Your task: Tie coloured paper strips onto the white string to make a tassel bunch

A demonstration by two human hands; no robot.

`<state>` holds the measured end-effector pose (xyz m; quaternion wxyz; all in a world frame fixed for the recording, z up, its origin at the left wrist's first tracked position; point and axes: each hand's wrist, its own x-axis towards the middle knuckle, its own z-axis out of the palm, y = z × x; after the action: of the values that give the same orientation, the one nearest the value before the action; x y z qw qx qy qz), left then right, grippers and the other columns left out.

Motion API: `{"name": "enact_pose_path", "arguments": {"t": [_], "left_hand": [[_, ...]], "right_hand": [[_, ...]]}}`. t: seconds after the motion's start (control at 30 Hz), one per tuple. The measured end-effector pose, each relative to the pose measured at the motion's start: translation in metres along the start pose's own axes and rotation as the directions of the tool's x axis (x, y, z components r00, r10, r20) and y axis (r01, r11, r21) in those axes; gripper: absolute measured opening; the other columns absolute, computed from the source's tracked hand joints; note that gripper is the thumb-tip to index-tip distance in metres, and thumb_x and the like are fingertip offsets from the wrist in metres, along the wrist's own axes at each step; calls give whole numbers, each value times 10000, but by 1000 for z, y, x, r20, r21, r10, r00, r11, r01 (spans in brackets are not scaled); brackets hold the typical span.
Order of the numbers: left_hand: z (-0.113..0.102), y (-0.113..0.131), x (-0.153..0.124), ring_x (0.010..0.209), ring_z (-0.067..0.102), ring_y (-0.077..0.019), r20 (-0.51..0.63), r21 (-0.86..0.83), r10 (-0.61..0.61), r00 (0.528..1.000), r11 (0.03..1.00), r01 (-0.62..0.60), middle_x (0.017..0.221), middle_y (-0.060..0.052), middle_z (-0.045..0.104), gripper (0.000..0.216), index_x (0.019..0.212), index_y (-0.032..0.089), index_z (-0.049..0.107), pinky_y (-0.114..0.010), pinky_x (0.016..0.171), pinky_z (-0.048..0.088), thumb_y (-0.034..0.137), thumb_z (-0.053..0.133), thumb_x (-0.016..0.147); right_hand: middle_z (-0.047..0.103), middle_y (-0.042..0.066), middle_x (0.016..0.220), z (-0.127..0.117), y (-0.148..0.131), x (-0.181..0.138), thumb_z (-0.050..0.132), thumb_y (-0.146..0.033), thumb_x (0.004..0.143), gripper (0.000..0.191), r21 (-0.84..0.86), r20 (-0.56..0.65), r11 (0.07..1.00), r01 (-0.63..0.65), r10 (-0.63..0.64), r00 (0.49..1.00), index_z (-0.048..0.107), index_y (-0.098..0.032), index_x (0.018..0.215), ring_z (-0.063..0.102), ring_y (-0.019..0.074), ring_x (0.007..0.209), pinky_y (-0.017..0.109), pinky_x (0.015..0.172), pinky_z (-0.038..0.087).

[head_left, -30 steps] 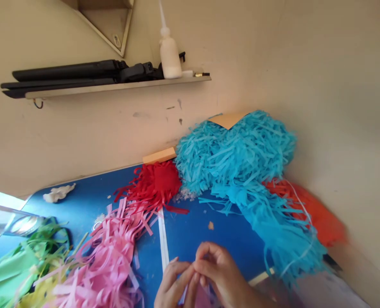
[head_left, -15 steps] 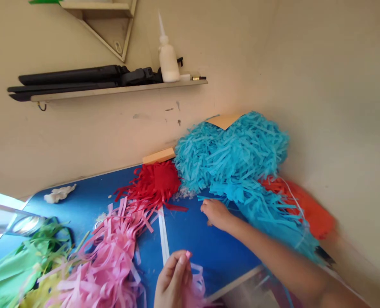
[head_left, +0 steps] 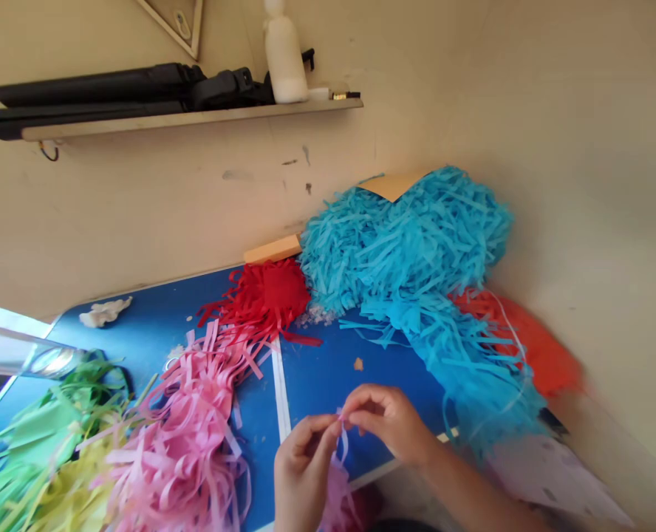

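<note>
My left hand (head_left: 303, 465) and my right hand (head_left: 390, 421) meet low in the middle, over the blue table (head_left: 328, 377). Both pinch the top of a small bundle of pink paper strips (head_left: 339, 488) that hangs down between them. Just to the left of my left hand lies a big heap of pink fringed paper (head_left: 184, 436). A small brown scrap (head_left: 357, 363) lies on the table just beyond my fingers.
A big blue fringe pile (head_left: 417, 266) fills the corner, with orange fringe (head_left: 521, 340) behind it and red fringe (head_left: 267, 299) to its left. Green and yellow strips (head_left: 34, 458) lie at the left. A wall shelf (head_left: 184, 118) holds a white glue bottle (head_left: 284, 55) and black tools.
My right hand has come back from the blue fringe pile and joined my left hand on the pink strips. The view has tilted down a little.
</note>
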<state>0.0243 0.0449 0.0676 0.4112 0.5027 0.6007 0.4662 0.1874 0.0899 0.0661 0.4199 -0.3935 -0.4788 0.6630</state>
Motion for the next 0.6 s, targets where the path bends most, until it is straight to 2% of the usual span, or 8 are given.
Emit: {"name": "enact_pose_path", "arguments": {"t": [0.07, 0.17, 0.27, 0.33, 0.4, 0.5, 0.6], "left_hand": [[2, 2, -1, 601, 663, -166, -12, 65, 52, 999, 997, -52, 680, -41, 730, 263, 756, 199, 749, -225, 562, 534, 446, 678, 811], [3, 6, -2, 608, 668, -156, 2, 209, 228, 974, 952, -223, 693, -33, 725, 222, 765, 211, 734, -218, 559, 534, 379, 629, 865], [2, 9, -2, 599, 662, -131, 23, 338, 420, 907, 851, -403, 695, -22, 708, 198, 814, 217, 721, -197, 552, 524, 283, 562, 912], [2, 11, -2, 601, 661, -125, 30, 394, 496, 868, 792, -467, 697, -20, 698, 196, 835, 214, 708, -194, 564, 526, 242, 536, 923], [1, 11, -2, 614, 666, -127, 55, 419, 518, 854, 764, -490, 709, -24, 698, 197, 840, 214, 700, -199, 578, 530, 227, 523, 927], [-1, 10, -2, 597, 668, -124, 108, 401, 462, 880, 790, -464, 704, -12, 703, 173, 833, 222, 685, -192, 557, 529, 247, 538, 923], [-5, 8, -3, 602, 689, -120, 127, 323, 385, 914, 855, -405, 721, 12, 723, 103, 966, 222, 640, -177, 559, 545, 282, 590, 899]], "right_hand": [[710, 8, 752, 0, 0, -3, 728, -280, 754, 112, -2, -13, 1000, -21, 21, 1000, 695, -179, 791, 656, 140, 677, 229, 596, 504], [714, 8, 774, 1, 0, -8, 711, -324, 788, 140, -111, -55, 994, 19, -26, 998, 677, -190, 810, 656, 149, 711, 255, 672, 521], [709, 12, 793, 2, 1, -14, 649, -305, 855, 107, -359, -82, 925, 122, -162, 983, 668, -204, 825, 648, 155, 748, 266, 736, 514], [700, 12, 802, 3, 2, -16, 618, -286, 885, 95, -460, -64, 871, 171, -225, 972, 652, -212, 835, 643, 156, 763, 261, 747, 506], [695, 15, 837, 4, 3, -18, 598, -254, 898, 66, -487, -21, 845, 221, -265, 964, 639, -215, 864, 645, 158, 798, 259, 767, 500], [688, 23, 891, 4, 5, -19, 562, -191, 903, 69, -490, 47, 823, 289, -306, 951, 628, -210, 902, 643, 160, 847, 263, 797, 491], [683, 10, 853, 2, 5, -19, 600, -179, 880, 37, -502, 43, 832, 235, -248, 968, 620, -210, 884, 640, 157, 810, 262, 777, 488]]}}
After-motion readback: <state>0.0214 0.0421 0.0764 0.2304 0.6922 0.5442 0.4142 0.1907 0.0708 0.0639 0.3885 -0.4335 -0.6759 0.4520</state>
